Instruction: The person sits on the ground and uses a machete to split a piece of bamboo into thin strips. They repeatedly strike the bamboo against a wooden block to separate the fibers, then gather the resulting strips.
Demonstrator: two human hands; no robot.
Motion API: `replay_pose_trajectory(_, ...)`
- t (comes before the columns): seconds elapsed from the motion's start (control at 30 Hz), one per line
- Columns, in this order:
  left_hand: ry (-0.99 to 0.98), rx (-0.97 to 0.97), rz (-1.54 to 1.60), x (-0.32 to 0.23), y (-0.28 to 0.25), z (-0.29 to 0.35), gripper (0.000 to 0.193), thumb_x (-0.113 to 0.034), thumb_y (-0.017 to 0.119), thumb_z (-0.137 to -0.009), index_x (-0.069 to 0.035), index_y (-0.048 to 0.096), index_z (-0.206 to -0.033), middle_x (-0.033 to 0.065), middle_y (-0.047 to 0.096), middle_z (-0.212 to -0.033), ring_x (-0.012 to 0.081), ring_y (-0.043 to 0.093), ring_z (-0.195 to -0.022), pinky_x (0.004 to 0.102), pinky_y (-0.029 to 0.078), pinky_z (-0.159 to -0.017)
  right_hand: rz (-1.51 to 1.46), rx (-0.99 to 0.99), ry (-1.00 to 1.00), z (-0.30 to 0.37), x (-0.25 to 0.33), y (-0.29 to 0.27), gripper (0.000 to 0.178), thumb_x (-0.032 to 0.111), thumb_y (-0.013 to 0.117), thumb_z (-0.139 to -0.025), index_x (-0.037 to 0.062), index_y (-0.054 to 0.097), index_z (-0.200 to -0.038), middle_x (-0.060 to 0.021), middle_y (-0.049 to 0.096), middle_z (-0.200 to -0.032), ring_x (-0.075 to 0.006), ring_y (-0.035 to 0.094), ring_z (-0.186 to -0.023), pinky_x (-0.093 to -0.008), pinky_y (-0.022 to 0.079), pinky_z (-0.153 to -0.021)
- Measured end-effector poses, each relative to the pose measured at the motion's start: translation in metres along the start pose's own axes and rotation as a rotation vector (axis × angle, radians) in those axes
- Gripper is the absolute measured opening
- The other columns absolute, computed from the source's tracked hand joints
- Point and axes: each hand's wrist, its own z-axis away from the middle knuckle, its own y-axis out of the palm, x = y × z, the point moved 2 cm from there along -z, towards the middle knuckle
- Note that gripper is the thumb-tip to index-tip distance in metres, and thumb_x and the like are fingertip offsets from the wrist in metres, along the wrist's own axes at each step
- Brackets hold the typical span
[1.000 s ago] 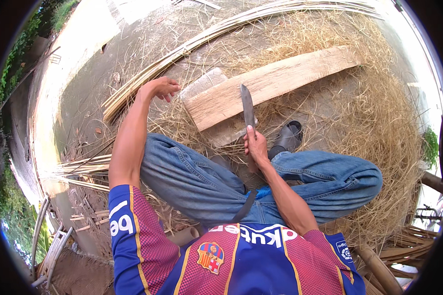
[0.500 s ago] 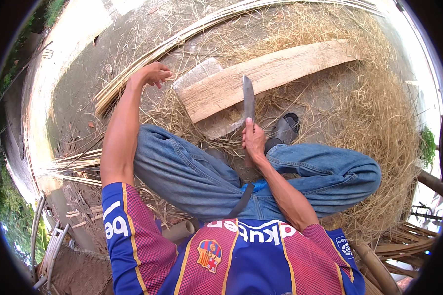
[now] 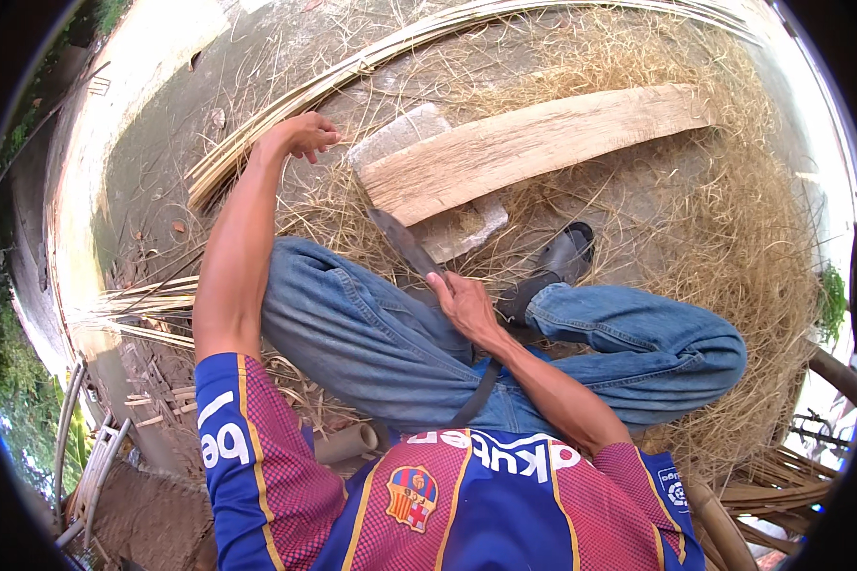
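Note:
My right hand [image 3: 467, 306] is wrapped round the handle of a long knife [image 3: 402, 240]. Its dark blade slants up and left, the tip by the near left corner of a wooden plank [image 3: 533, 147]. Under the plank's left end lies a pale flat block [image 3: 405, 131], showing on both sides. To the left of it hovers my left hand [image 3: 307, 138], its fingers loosely bent and apart, with nothing visible in them. Below that hand runs a long bundle of thin pale strips [image 3: 248, 143].
Dry shavings [image 3: 714, 247] cover the ground on the right. More split strips [image 3: 152, 309] lie at the left. A hollow tube [image 3: 348, 443] rests beside my hip. My foot in a dark sandal [image 3: 564, 255] is just below the plank.
My right hand has swung the knife from upright to slanting left, lowering the blade off the plank's middle to its near left corner. The left hand has barely moved.

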Motion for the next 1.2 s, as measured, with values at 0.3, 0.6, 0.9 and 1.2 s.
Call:
replay_pose_trajectory(0.3, 0.031, -0.007, -0.043, -0.006, -0.001, 0.001, 0.047, -0.042, 0.052, -0.103, -0.011, 0.058, -0.138, 0.0107, 0.070, -0.113, 0.0180, 0.071, -0.085, 0.0380, 0.055, -0.078, -0.154, -0.039, 0.133, 0.001, 0.000, 0.003, 0.053, 0.047, 0.052, -0.102, 0.0004, 0.059, -0.077, -0.0177, 0.053, -0.058, -0.0319, 0.054, -0.055, -0.0445, 0.044, -0.057)
replay_pose_trajectory(0.6, 0.071, -0.006, -0.032, -0.011, 0.002, -0.006, 0.049, -0.043, 0.051, -0.103, -0.010, 0.056, -0.139, 0.0113, 0.069, -0.114, 0.0185, 0.071, -0.084, 0.0371, 0.056, -0.079, -0.053, 0.026, 0.117, -0.003, 0.000, -0.006, 0.053, 0.046, 0.051, -0.102, -0.0007, 0.060, -0.078, -0.0176, 0.052, -0.059, -0.0306, 0.051, -0.054, -0.0449, 0.042, -0.057)
replay_pose_trajectory(0.9, 0.038, 0.017, -0.052, -0.012, -0.002, -0.004, 0.051, -0.045, 0.052, -0.102, -0.010, 0.055, -0.140, 0.0120, 0.070, -0.114, 0.0198, 0.072, -0.087, 0.0392, 0.057, -0.081, -0.086, 0.074, 0.040, -0.003, 0.001, 0.005, 0.055, 0.049, 0.052, -0.101, -0.0002, 0.062, -0.079, -0.0204, 0.055, -0.062, -0.0358, 0.053, -0.057, -0.0467, 0.043, -0.058)
replay_pose_trajectory(1.2, -0.005, 0.014, -0.032, -0.012, -0.001, 0.001, 0.047, -0.043, 0.052, -0.103, -0.014, 0.056, -0.140, 0.0099, 0.069, -0.117, 0.0181, 0.071, -0.086, 0.0366, 0.055, -0.078, -0.406, -0.008, 0.228, -0.012, -0.005, -0.008, 0.056, 0.047, 0.053, -0.102, 0.0000, 0.056, -0.072, -0.0099, 0.052, -0.055, -0.0198, 0.059, -0.052, -0.0405, 0.045, -0.051)
